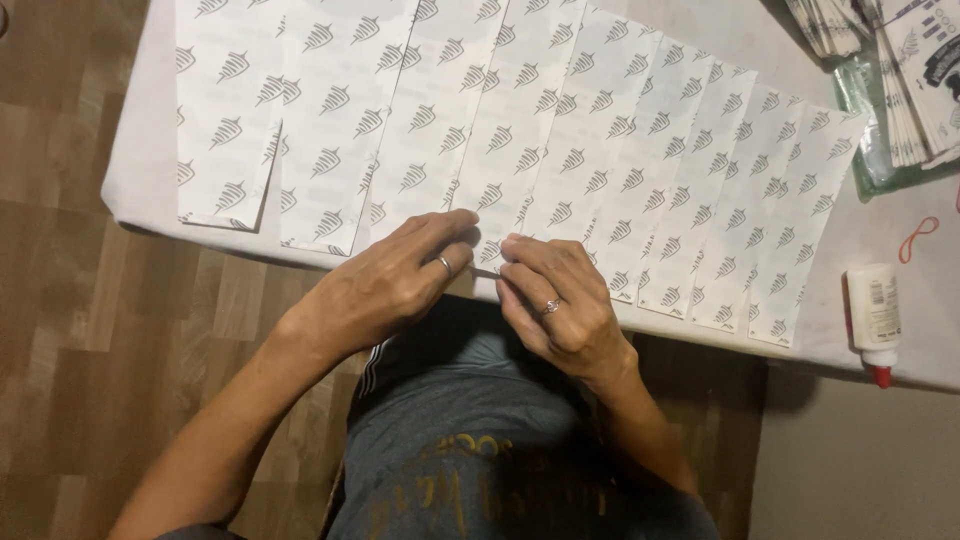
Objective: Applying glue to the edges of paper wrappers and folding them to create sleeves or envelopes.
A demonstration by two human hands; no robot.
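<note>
1. The sheets [560, 150] run past the top edge.
2. The hands [400, 280] hide one sheet's near corner.
3. The stack [920, 80] at top right is cut off by the edge.
4. The bottle [873, 320] label is too small to tell.

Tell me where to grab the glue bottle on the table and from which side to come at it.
Grip the glue bottle around its white body, coming from above. It seems to lie flat near the table edge, red tip toward the person, so its long sides are open; fingers would probably close best across its width. The narrow red tip offers less hold. Both hands are on the printed sheets.
</note>
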